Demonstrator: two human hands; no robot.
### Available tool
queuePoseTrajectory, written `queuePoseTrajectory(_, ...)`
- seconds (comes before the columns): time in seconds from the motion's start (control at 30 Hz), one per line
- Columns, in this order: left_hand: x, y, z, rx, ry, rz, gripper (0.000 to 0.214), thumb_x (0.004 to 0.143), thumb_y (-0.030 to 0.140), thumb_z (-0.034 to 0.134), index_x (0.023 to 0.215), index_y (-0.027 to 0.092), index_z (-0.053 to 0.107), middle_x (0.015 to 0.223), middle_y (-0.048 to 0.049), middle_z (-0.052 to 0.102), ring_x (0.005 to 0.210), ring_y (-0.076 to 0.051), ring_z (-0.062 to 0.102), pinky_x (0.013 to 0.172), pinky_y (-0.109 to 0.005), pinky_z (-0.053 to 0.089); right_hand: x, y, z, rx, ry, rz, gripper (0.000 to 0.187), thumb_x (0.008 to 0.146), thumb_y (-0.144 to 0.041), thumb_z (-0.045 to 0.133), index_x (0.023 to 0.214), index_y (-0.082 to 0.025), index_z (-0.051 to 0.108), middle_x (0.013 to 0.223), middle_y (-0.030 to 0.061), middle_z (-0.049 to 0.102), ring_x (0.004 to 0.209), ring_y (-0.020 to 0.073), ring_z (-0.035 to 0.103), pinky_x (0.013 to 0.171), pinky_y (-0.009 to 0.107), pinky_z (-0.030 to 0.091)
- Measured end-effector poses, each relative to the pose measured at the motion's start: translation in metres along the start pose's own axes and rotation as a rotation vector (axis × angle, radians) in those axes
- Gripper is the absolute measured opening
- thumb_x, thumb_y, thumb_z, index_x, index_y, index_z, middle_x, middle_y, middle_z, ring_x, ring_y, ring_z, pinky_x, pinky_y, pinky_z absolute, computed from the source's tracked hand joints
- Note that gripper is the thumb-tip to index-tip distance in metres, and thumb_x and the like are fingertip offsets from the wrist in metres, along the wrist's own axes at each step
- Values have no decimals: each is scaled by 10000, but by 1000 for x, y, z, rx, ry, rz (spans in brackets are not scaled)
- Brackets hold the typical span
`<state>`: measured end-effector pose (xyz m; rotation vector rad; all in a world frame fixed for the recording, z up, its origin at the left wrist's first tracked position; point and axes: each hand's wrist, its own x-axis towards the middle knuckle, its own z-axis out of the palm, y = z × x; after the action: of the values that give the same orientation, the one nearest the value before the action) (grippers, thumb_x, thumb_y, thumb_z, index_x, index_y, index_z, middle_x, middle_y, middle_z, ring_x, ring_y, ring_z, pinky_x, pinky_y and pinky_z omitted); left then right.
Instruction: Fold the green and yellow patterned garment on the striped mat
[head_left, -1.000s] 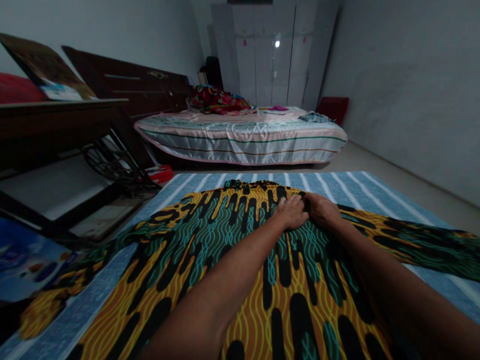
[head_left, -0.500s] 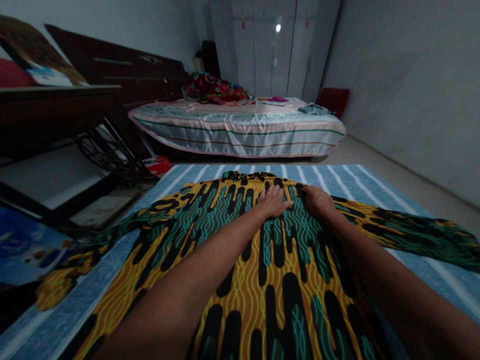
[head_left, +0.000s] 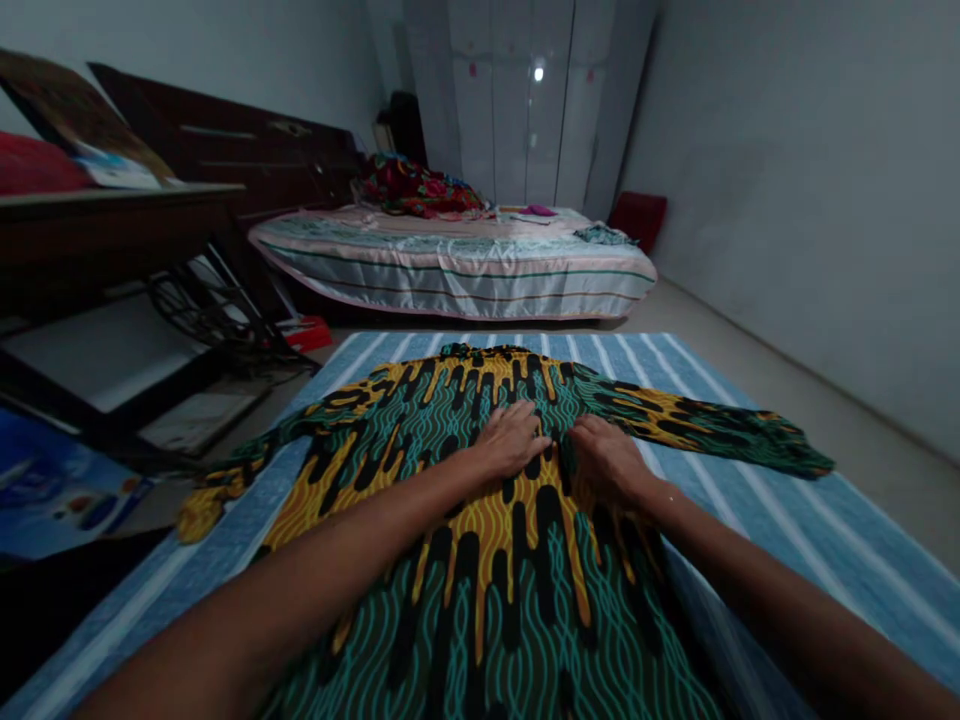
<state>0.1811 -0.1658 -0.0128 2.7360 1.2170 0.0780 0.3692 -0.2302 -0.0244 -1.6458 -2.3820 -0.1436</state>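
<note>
A long-sleeved patterned shirt (head_left: 480, 530) in yellow, black and green lies spread out, its collar at the far end and its lower end running out of view. Its right-side sleeve stretches out over the striped cover, while the left-side one is bunched at the cuff. My left hand (head_left: 514, 438) rests palm down on the upper part of the shirt, fingers extended. Close beside it, at the shirt's right side, my right hand (head_left: 611, 460) has its fingers bent together on the cloth; the fingertips are partly hidden.
Under the shirt is a blue and white striped cover (head_left: 757, 530). Beyond stands a bed (head_left: 457, 275) with a red floral blanket (head_left: 420, 188). At left are a dark table (head_left: 120, 215) with a wheel beneath and a blue printed package (head_left: 60, 490). A wardrobe (head_left: 510, 120) stands behind.
Both hands have moved nearer to me along the shirt, from close to the collar and shoulder to the chest area. More of the shirt's green lower part shows. The view has shifted slightly.
</note>
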Motion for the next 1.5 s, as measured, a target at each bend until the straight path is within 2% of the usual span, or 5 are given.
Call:
queuePoseTrajectory(0.13, -64, 26, -1, -42, -11, 20, 444, 912, 454, 389, 1220, 159, 514, 1476, -138, 330, 1386, -274, 228, 1099, -499, 218, -77, -29, -11, 96, 186, 20, 284, 887, -160, 357, 1054, -163, 587, 1156, 101, 591, 1141, 208, 500, 993, 356, 406)
queuePoseTrajectory(0.27, -119, 56, -3, -89, -17, -2, 497, 893, 446, 430, 1295, 156, 460, 1489, -135, 307, 1394, -263, 208, 1114, -477, 209, -143, -64, -18, 118, 227, 143, 313, 883, -223, 398, 1124, -128, 575, 1228, 143, 565, 1185, 249, 493, 999, 406, 426)
queuePoseTrajectory(0.47, -176, 95, -1, -155, -23, -25, 536, 875, 435, 468, 1328, 150, 438, 1498, -135, 285, 1403, -260, 177, 1128, -472, 180, -198, -111, -10, 82, 219, 267, 434, 859, -327, 458, 1238, -126, 519, 1315, 167, 509, 1237, 277, 459, 992, 431, 433)
queuePoseTrajectory(0.83, -231, 94, 41, -123, 14, -30, 562, 873, 464, 452, 1368, 204, 397, 1512, -107, 259, 1408, -250, 162, 1124, -513, 155, -221, -127, 10, -89, 76, 481, 564, 878, -466, 413, 1257, -66, 533, 1368, 203, 454, 1273, 320, 413, 1051, 453, 323)
queuePoseTrajectory(1.5, -235, 99, 35, -134, 62, -29, 485, 873, 404, 469, 1314, 200, 460, 1485, -108, 323, 1391, -239, 227, 1124, -499, 179, -220, -133, 7, -61, 126, 532, 505, 888, -448, 413, 1231, -104, 550, 1344, 204, 477, 1271, 319, 416, 1018, 492, 335)
